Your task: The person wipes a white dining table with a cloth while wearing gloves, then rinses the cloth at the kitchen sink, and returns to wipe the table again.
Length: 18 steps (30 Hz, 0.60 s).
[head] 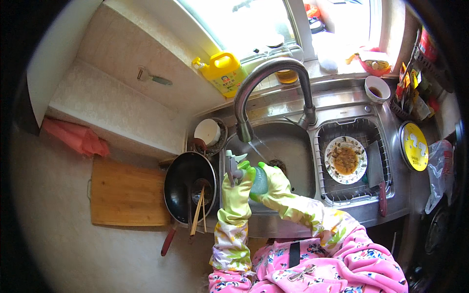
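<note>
Both my hands wear yellow-green rubber gloves with flowered sleeves and hold parts of a spray bottle above the left sink basin [300, 161]. My left hand [236, 190] grips the grey-and-white trigger spray head [231, 166]. Around the pale green, translucent bottle body [259, 182] my right hand [277, 183] is closed. Fingers cover the neck, so I cannot tell whether head and body are joined. Water runs from the curved metal faucet [243, 130] just beyond my hands, towards the drain [277, 165].
Left of the sink sits a black wok [179, 183] with chopsticks [198, 212], beside a wooden cutting board [128, 194]. In the right basin, a wire rack [322, 190] holds a plate with brown food [345, 141] and a cleaver [374, 164]. A yellow jug [223, 73] stands behind.
</note>
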Available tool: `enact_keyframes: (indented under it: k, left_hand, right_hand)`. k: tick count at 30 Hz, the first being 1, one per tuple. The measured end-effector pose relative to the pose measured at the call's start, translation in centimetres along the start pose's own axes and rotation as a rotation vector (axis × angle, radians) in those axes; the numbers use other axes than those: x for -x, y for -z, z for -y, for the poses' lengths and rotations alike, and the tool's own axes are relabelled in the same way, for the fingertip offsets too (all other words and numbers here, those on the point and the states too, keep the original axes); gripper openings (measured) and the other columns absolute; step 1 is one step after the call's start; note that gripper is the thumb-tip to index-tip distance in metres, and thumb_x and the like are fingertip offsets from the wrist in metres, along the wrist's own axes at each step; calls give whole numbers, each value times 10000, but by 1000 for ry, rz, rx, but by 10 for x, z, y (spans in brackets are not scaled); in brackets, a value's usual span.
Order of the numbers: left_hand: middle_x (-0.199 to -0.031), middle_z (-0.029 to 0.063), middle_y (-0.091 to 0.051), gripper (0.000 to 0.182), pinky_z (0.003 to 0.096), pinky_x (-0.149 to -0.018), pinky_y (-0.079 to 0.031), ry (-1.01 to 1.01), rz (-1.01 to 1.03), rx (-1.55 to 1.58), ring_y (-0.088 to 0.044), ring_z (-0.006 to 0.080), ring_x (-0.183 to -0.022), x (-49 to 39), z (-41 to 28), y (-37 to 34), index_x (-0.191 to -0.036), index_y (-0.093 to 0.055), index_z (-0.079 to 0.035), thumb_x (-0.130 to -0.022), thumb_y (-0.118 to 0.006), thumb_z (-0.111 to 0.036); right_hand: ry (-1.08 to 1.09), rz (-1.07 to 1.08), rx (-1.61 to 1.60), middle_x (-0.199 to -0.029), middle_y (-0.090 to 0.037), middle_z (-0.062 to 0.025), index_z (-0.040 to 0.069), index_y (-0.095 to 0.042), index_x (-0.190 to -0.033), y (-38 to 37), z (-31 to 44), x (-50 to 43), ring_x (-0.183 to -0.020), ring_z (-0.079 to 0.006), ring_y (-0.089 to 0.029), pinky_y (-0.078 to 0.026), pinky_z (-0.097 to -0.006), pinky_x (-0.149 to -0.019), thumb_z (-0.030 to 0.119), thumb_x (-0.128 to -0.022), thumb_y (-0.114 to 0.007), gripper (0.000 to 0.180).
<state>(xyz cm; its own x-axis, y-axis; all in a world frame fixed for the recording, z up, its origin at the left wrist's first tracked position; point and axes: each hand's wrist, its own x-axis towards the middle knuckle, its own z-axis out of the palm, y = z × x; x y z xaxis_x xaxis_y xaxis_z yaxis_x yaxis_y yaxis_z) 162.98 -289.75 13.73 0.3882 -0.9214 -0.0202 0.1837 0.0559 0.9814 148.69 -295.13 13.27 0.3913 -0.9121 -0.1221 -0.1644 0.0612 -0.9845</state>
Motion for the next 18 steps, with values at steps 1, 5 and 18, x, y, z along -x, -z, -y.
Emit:
enact_keyframes:
  k: [1, 5, 18]
  left_hand:
    - [-1189, 85, -754, 336, 290, -884, -590, -28, -12, 12, -716, 157, -1019, 5, 3, -3, -1323, -686, 3, -991, -736, 5]
    - [-1207, 62, -760, 394, 310, -986, -570, 37, 46, 76, -720, 170, -1056, 21, 4, -10, -1407, -659, -4, -1016, -709, -23]
    - [-1203, 35, -713, 558, 280, -934, -555, -63, -17, -100, -669, 129, -1051, 35, -3, -35, -1467, -612, -42, -961, -833, -123]
  right_hand:
    - [72, 49, 38, -990, -722, -85, 78, -684, -1144, 6, -2, 2, -886, -241, -712, -584, -364, -799, 167, -764, -893, 443]
    - [-431, 198, -1031, -1043, -723, -27, 119, -703, -1191, 19, -8, 12, -963, -182, -709, -597, -369, -835, 165, -939, -767, 265]
    - [-197, 156, 19, -1229, -682, -159, 77, -592, -1441, 38, -18, 38, -1113, -323, -692, -575, -424, -985, 252, -647, -978, 901]
